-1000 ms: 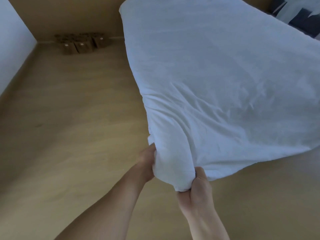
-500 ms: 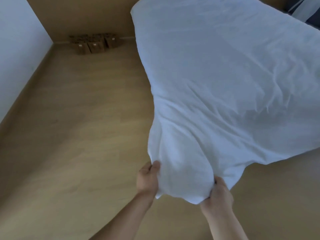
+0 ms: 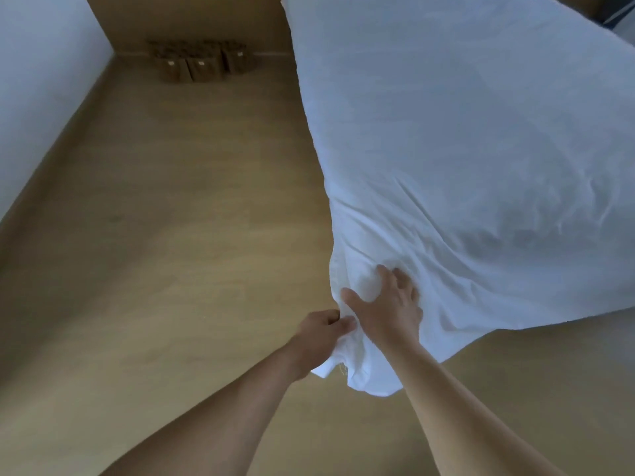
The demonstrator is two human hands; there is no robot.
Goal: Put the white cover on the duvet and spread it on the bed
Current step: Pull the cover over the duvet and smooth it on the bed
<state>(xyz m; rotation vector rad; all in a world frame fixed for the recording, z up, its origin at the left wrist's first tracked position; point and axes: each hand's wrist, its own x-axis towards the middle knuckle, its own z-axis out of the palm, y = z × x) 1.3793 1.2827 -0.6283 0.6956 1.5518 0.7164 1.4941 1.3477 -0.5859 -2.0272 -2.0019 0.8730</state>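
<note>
The white covered duvet [image 3: 464, 149] fills the right half of the head view, stretching from the top edge down to a loose corner that hangs near me above the floor. My left hand [image 3: 319, 333] pinches the cloth at that corner's left edge, thumb and fingers curled on it. My right hand [image 3: 388, 304] lies on top of the duvet just above the corner, fingers spread and pressing into the bunched cloth. The bed under the duvet is hidden.
A wooden floor [image 3: 171, 252] runs along the left of the duvet. Several small brown boxes [image 3: 199, 63] stand against the far wooden wall. A white wall [image 3: 37, 97] closes the left side. Dark striped bedding [image 3: 618, 18] shows at the top right.
My right hand has let go of the corner's lower edge and moved up onto the duvet's top, fingers spread. The corner has sunk lower. My left hand keeps its hold.
</note>
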